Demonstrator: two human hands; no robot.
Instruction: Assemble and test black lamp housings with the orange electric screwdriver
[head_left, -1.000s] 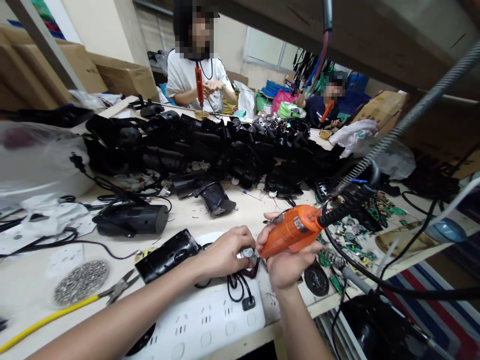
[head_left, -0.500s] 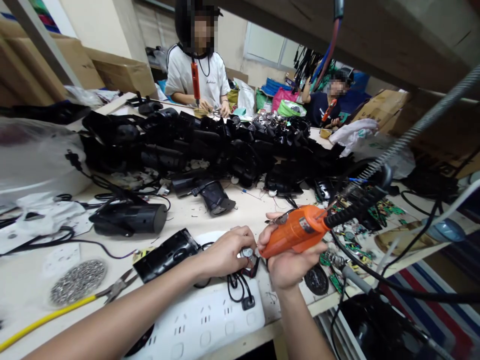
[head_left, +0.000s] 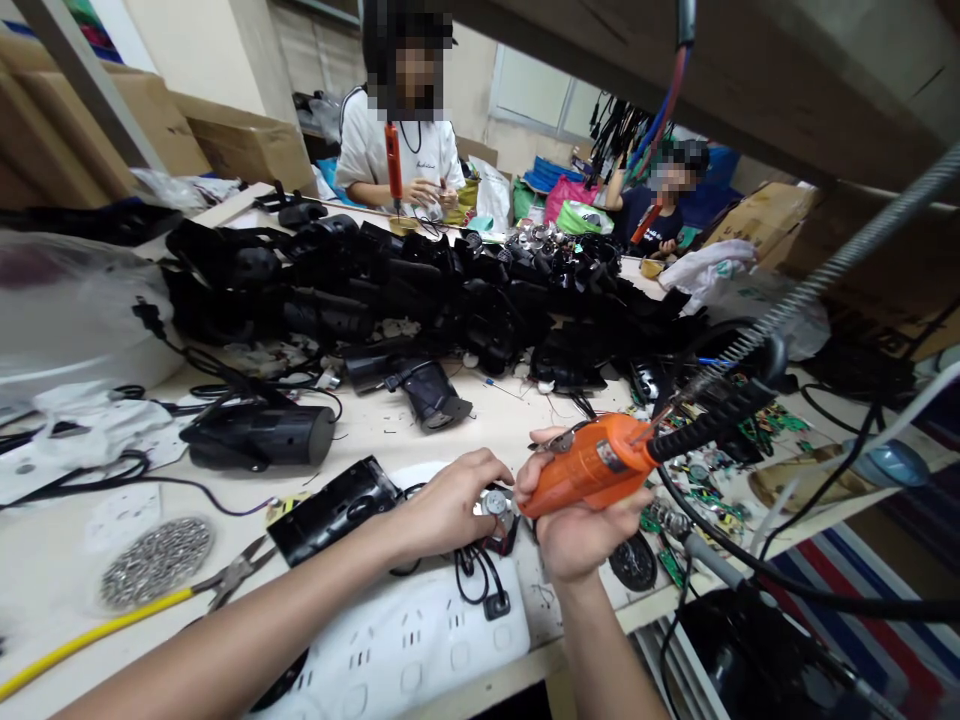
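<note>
My right hand (head_left: 574, 540) is closed around an orange electric screwdriver (head_left: 581, 468), which lies tilted with its nose toward my left hand. My left hand (head_left: 450, 500) pinches a small part with a round silver piece (head_left: 495, 502) right at the screwdriver's nose. The bit and its contact point are hidden. Below the fingers, a looped black cord (head_left: 472, 575) lies over a white power strip (head_left: 420, 640), with a plug in one socket. A black half-open housing (head_left: 337, 510) rests left of my left hand.
Pliers (head_left: 232, 578) and a dish of screws (head_left: 157, 560) lie at left. Black housings (head_left: 262, 437) fill the table's middle, and circuit boards (head_left: 705, 490) lie at right. A coil spring (head_left: 847, 250) slants down to the screwdriver's cord. Two people (head_left: 397, 160) work across the table.
My left fingers have lifted slightly, so more of the silver part shows. The screwdriver stays nearly in place. Across the table, the nearer person's hands have risen a little.
</note>
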